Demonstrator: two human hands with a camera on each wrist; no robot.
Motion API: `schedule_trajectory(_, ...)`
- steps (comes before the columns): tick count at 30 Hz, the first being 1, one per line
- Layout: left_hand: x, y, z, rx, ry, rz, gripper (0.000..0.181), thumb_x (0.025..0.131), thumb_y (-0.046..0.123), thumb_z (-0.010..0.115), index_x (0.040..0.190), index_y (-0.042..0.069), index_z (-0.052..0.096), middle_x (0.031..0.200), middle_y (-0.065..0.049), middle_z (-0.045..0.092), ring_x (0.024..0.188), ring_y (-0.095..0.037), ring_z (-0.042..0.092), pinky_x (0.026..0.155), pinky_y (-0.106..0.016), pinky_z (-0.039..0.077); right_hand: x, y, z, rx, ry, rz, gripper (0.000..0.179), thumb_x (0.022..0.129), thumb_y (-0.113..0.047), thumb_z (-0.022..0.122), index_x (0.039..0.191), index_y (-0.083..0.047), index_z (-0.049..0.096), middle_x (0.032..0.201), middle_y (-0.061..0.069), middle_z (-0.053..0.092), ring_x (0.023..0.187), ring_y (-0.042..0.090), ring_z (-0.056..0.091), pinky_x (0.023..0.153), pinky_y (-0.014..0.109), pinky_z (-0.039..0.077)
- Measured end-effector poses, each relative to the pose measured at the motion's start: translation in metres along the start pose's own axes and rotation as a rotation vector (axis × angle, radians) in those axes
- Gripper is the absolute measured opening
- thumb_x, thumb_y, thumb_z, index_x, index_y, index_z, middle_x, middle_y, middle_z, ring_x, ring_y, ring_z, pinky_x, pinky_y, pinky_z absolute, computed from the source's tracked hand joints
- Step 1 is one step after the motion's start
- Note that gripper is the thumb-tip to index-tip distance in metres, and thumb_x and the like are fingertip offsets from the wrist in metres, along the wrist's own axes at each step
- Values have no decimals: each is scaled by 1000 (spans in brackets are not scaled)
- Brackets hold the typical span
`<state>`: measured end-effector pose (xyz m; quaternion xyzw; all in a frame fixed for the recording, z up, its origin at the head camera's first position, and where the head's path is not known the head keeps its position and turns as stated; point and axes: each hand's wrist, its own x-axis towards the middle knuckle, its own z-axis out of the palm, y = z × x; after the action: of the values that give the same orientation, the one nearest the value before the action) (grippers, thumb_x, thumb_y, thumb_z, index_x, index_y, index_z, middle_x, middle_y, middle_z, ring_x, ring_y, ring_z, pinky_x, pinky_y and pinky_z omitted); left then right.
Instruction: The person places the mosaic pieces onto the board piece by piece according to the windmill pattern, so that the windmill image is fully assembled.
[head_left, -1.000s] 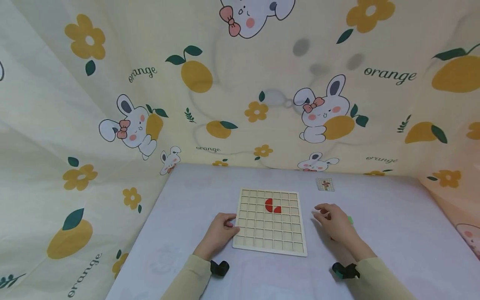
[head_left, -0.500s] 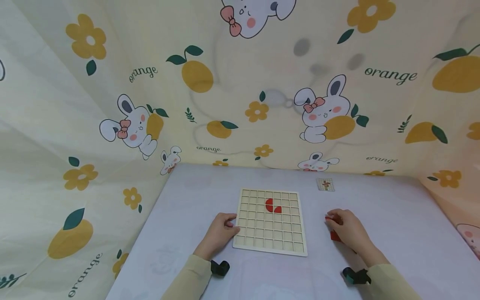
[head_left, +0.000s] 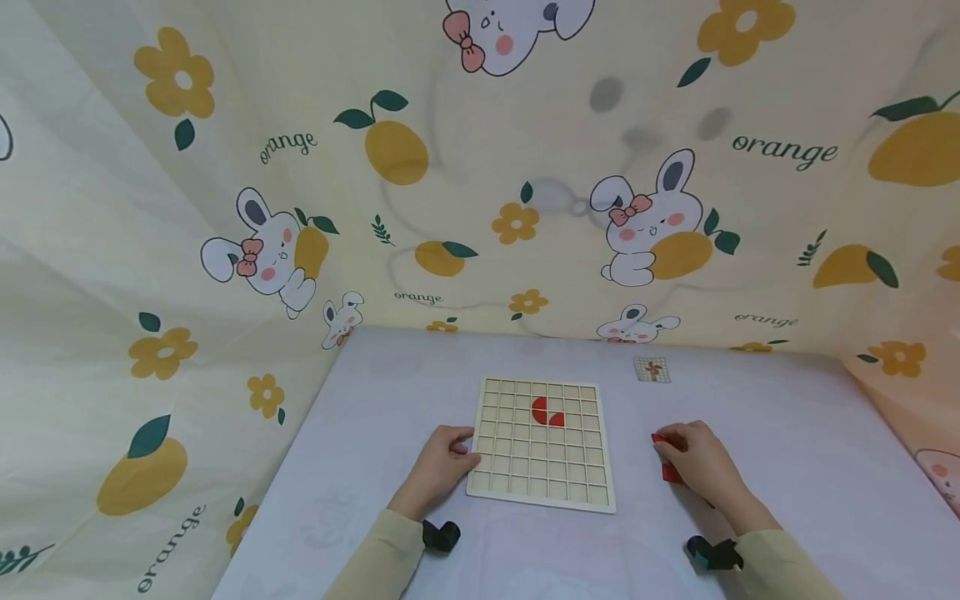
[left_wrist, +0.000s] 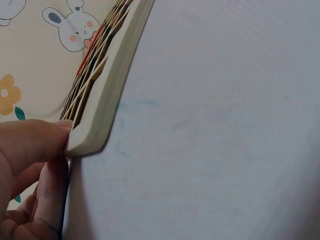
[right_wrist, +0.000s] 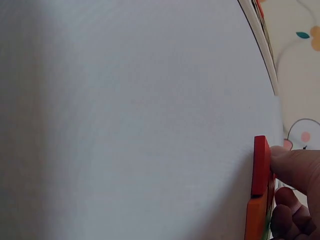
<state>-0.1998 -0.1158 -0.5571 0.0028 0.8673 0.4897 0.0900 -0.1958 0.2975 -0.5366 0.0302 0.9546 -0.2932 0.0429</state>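
A cream square grid board [head_left: 555, 450] lies on the table in the head view, with red quarter-round pieces [head_left: 539, 411] in its upper middle cells. My left hand [head_left: 435, 471] holds the board's left edge. In the left wrist view the thumb [left_wrist: 35, 142] presses the board's rim [left_wrist: 107, 100] near a corner. Right of the board, my right hand [head_left: 705, 467] pinches a small red piece [head_left: 657, 438]. Another red piece [head_left: 671, 473] shows under that hand. In the right wrist view a red block [right_wrist: 260, 165] and an orange block [right_wrist: 256, 217] stand by the thumb.
A small card with a pinwheel picture on a grid [head_left: 652, 369] lies at the back right of the table [head_left: 390, 392]. Patterned cloth [head_left: 465, 167] hangs behind and at both sides. Other pieces beneath my right hand are mostly hidden.
My right hand has moved right and slightly nearer me, onto the red pieces, and its fingers have closed on one. A green piece seen beside it earlier is now hidden. The left hand stays put.
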Motion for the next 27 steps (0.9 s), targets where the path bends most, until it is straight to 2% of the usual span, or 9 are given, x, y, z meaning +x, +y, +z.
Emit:
schedule_trajectory(7,1,1,1,18,4,-8,49,86,20,73,131,7,58,101,-2,50,86,-16,51,71,-30,47,4,0,3,-24,17,-14,30,90,-23,71,111,-3,65,106,17,55,89,29,52,78,47,51)
schedule_trajectory(13,3,6,3,78,-4,11,50,87,18,73,132,5,57,104,-1,48,88,-15,50,72,-29,47,4,-1,4,-34,6,-10,32,88,-20,73,111,-2,60,101,13,59,87,27,53,78,47,51)
schedule_trajectory(15,4,9,2,101,-8,7,50,87,19,73,132,4,57,108,-1,48,91,-15,49,75,-30,47,4,-3,3,-30,-2,-5,31,88,-20,73,110,-3,60,101,12,60,87,26,53,78,46,52)
schedule_trajectory(18,3,14,2,148,0,-6,50,87,21,72,131,4,57,120,-4,48,107,-21,50,90,-39,48,2,-6,2,-19,-12,6,26,90,-18,70,108,-4,59,100,11,61,87,26,53,77,45,52)
schedule_trajectory(22,4,18,-1,255,23,16,50,87,25,73,131,7,58,137,-11,45,131,-31,39,107,-50,35,3,-12,3,8,-11,6,19,93,-15,64,109,-5,58,99,10,61,85,25,52,71,38,51)
schedule_trajectory(27,11,16,-5,371,2,100,54,87,28,72,134,8,56,148,-13,40,142,-36,23,116,-52,13,8,-22,11,109,-11,27,17,98,-16,58,111,-6,55,97,10,59,75,22,54,57,30,50)
